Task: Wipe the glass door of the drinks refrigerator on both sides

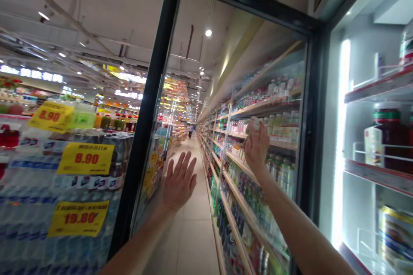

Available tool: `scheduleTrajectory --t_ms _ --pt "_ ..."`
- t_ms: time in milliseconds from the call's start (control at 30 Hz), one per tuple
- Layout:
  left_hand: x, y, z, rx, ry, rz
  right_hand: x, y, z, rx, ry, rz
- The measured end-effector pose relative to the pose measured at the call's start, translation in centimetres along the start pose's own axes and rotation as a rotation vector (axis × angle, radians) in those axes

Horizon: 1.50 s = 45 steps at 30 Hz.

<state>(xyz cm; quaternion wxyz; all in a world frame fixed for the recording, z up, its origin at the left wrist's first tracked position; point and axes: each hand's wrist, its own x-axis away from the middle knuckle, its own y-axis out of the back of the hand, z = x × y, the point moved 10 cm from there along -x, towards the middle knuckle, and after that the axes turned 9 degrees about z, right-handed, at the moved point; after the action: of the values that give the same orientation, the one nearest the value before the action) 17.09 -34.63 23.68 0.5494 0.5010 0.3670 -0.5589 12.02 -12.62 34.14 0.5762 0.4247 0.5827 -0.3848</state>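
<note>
An open glass fridge door (226, 73) in a black frame stands in front of me. My left hand (179, 180) lies flat against the glass, fingers stretched out and together. My right hand (256, 144) is raised higher on the same pane, fingers closed round a small whitish wad, apparently a cloth (254, 123), pressed to the glass. Through the pane I see a long store aisle with drink shelves on its right side.
The lit fridge interior (371, 137) is at the right, with bottles and cans on red-edged shelves. Stacked bottled water packs with yellow price tags (85, 159) fill the left. A distant person (190, 130) stands far down the aisle.
</note>
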Motion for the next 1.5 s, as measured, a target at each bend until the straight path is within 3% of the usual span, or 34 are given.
scheduleTrajectory --t_ms 133,200,233,367,433,500,600,667,700,800,867,933,1033,1100,1233,1300,1333,1433,1500 --pt "0.1 -0.2 0.1 0.019 0.013 0.000 6.7 -2.0 8.2 -0.034 0.543 0.239" --pt "0.1 -0.2 0.2 0.029 0.018 0.000 8.5 -2.2 7.8 -0.045 0.559 0.249" --pt "0.1 -0.2 0.2 0.030 0.021 0.001 8.2 -1.9 5.7 -0.041 0.453 0.214" --pt "0.1 -0.2 0.1 0.017 0.022 0.011 6.1 1.0 -7.9 -0.035 -0.279 -0.083" --pt "0.0 -0.1 0.0 0.011 0.018 0.009 6.3 1.8 -10.4 -0.049 -0.428 -0.169" --pt "0.0 -0.1 0.1 0.015 0.021 0.000 6.0 1.3 -7.5 -0.055 -0.263 -0.108" --pt "0.1 -0.1 0.2 0.025 0.027 -0.002 6.9 -1.1 1.4 -0.067 0.241 0.132" --pt "0.1 -0.2 0.3 0.023 0.029 0.017 7.5 -1.7 3.8 -0.068 0.376 0.186" --pt "0.1 -0.3 0.3 0.021 0.027 0.030 7.2 -1.4 3.2 -0.063 0.329 0.149" --pt "0.1 -0.3 0.2 0.026 0.026 0.046 5.9 0.7 -2.5 -0.053 -0.058 -0.085" --pt "0.1 -0.2 0.1 0.026 0.026 0.041 6.1 1.3 -4.0 -0.060 -0.186 -0.148" --pt "0.1 -0.1 0.0 0.019 0.026 0.040 6.7 0.6 -1.5 -0.071 -0.060 -0.063" --pt "0.1 -0.1 -0.1 0.010 0.020 0.044 8.9 -1.3 4.4 -0.083 0.312 0.148" --pt "0.1 0.1 -0.1 0.011 0.020 0.040 9.5 -1.2 4.4 -0.076 0.323 0.148" --pt "0.1 0.3 -0.2 0.014 0.021 0.036 8.9 1.3 -3.2 -0.065 -0.191 -0.127" --pt "0.1 0.2 -0.2 0.013 0.020 0.041 9.3 1.7 -4.0 -0.079 -0.264 -0.176" --pt "0.1 0.2 -0.2 0.013 0.022 0.045 9.5 1.4 -3.0 -0.087 -0.212 -0.149" --pt "0.1 0.1 -0.1 0.018 0.020 0.046 10.6 -0.6 2.2 -0.103 0.144 0.069" --pt "0.1 0.1 0.0 0.023 0.022 0.048 11.5 -1.0 3.1 -0.092 0.258 0.134"
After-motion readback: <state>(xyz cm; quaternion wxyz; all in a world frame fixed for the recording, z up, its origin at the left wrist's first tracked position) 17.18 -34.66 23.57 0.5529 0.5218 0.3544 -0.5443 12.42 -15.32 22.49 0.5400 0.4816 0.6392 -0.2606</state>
